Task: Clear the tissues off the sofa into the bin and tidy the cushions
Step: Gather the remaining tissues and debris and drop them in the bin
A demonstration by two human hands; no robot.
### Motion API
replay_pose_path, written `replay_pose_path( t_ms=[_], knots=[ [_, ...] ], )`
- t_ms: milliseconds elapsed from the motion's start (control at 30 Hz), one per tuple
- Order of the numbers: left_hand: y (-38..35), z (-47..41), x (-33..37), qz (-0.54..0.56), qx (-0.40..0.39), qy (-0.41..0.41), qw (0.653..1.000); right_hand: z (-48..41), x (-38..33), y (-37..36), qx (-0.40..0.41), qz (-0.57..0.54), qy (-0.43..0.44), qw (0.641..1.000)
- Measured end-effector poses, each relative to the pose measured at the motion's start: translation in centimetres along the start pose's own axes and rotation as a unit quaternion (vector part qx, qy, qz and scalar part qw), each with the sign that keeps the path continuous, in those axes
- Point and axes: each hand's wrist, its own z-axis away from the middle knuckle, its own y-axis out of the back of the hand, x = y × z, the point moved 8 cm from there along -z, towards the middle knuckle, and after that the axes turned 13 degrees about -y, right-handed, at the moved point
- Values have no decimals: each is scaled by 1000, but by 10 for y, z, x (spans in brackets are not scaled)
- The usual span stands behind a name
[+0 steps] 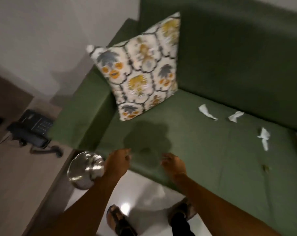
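On the green sofa (212, 150): one patterned cushion (141, 68), propped upright in the left corner; three crumpled white tissues (207, 112) (235, 116) (264, 137), scattered on the seat to the right. Beside the sofa's left end: steel bin (84, 169). Left hand (118, 163) and right hand (174, 165): loosely curled, empty, over the seat's front edge.

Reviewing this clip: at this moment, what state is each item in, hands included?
Patterned cushion: upright in sofa corner.
Three tissues: crumpled, loose on seat.
Metal bin: on floor beside sofa; open or closed unclear.
Phone: handset on cradle.
Left hand: empty.
Right hand: empty.
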Motion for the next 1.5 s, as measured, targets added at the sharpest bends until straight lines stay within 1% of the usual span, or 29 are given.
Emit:
replay_pose_path(
  t_ms=[100,200,300,367,467,567,667,733,833,900,1000,1067,1133,1267,1333,1367,1433,1500],
  knots=[
    [-32,-25,79,-22,-24,-27,999,-13,50,76,18,5,-25,1000],
    [-70,-51,157,-67,-43,-80,994,-27,106,151,47,-17,-47,998],
    [-102,-80,214,-76,-53,-118,989,-41,152,211,83,-42,-52,994],
    [-122,-101,252,-124,-66,-156,978,-52,181,243,111,-48,-51,991],
    [-144,-133,303,-183,-74,-238,951,-69,220,279,159,-26,-59,985],
    [-167,-173,328,-225,-85,-269,933,-89,254,307,210,25,-70,975],
    [-188,-210,341,-262,-89,-296,914,-103,281,324,245,109,-86,959],
    [-203,-231,342,-292,-97,-309,900,-118,298,320,228,155,-94,957],
    [-219,-254,336,-309,-105,-301,896,-133,321,309,203,184,-96,957],
    [-226,-262,331,-307,-98,-298,899,-139,330,306,215,185,-82,956],
    [-224,-262,329,-304,-59,-302,902,-143,336,312,228,171,-51,957],
    [-221,-257,330,-300,-40,-285,909,-144,335,320,219,158,-42,962],
    [-219,-251,337,-278,-28,-277,919,-145,327,330,229,139,-30,963],
    [-234,-240,390,-209,-31,-352,912,-154,289,367,305,65,-5,950],
    [-248,-242,418,-182,-38,-365,912,-166,266,384,332,64,8,941],
    [-256,-245,427,-175,-37,-357,917,-175,255,390,338,74,13,938],
    [-271,-254,435,-170,-38,-315,933,-195,238,395,329,90,4,940],
    [-287,-260,434,-164,-38,-276,946,-213,227,391,313,75,-7,947]
  ],
)
